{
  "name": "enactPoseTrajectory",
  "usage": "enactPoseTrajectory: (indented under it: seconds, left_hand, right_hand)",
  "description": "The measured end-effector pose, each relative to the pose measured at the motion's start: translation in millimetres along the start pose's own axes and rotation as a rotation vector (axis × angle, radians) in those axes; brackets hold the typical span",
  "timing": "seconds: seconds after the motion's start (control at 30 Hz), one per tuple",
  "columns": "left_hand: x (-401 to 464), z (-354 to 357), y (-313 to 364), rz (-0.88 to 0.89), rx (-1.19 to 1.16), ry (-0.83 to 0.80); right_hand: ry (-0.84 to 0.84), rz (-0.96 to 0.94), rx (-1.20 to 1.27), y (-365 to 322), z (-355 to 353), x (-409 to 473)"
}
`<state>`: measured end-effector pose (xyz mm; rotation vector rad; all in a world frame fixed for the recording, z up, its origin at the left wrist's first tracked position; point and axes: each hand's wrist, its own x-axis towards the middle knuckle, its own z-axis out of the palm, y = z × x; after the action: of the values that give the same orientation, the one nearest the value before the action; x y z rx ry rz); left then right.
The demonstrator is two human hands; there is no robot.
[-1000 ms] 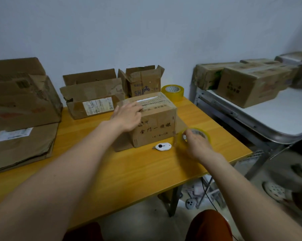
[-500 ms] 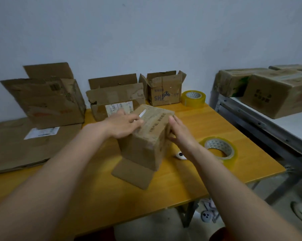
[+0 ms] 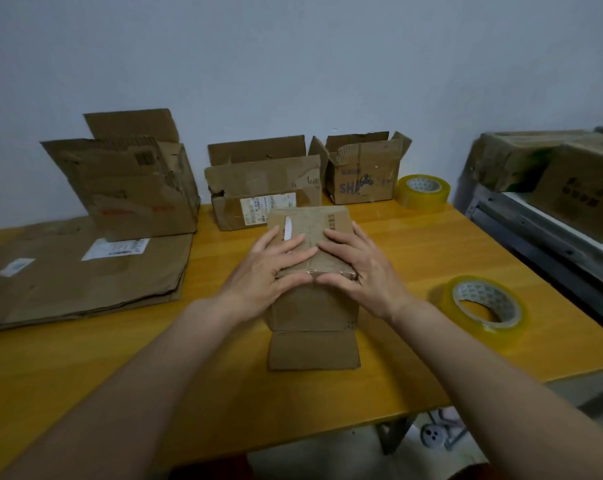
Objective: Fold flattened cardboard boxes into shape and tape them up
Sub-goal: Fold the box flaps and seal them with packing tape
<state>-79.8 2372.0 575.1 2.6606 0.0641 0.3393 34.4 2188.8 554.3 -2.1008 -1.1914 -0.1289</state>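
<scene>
A small brown cardboard box (image 3: 313,310) stands in the middle of the yellow table (image 3: 120,375), one end facing me. One loose flap (image 3: 313,351) lies flat on the table in front of it. My left hand (image 3: 270,270) and my right hand (image 3: 360,270) press flat on the box's taped top, fingers straight. Both thumbs meet at the top front edge. A roll of clear yellowish tape (image 3: 488,308) lies flat on the table to the right of my right hand.
A stack of flattened boxes (image 3: 68,282) lies at the left. Three opened boxes (image 3: 137,192) (image 3: 262,192) (image 3: 362,174) stand along the back wall, with a second tape roll (image 3: 423,190) beside them. A grey side table (image 3: 542,233) with more boxes (image 3: 577,188) stands at the right.
My right hand left the tape roll and came onto the box. Both hands turned the box so that its end and loose flap face me. They now press its top.
</scene>
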Motion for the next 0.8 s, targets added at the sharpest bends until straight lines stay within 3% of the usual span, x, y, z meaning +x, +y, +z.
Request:
enactPoseTrajectory:
  seconds: [0.2,0.37,0.53,0.67,0.73,0.8]
  left_hand:
    - [-5,19,7,-0.026,-0.026,0.226]
    - [-25,13,-5,-0.009,-0.077,0.179]
    - [-33,7,-18,0.136,0.020,0.120]
    - [-31,-1,-29,0.159,0.094,0.126]
    - [-31,-3,-31,0.145,0.086,0.126]
    - [-33,-4,-32,0.142,0.094,0.101]
  right_hand:
    - [-0.166,0.020,0.012,3,-17,3]
    - [-0.282,0.038,-0.426,-24,-31,20]
    - [-0.272,-0.115,-0.589,-44,-4,21]
    - [-0.374,-0.064,-0.681,-41,-8,24]
    - [-0.395,0.022,-0.602,-49,-4,23]
    - [-0.298,0.072,-0.447,-61,2,21]
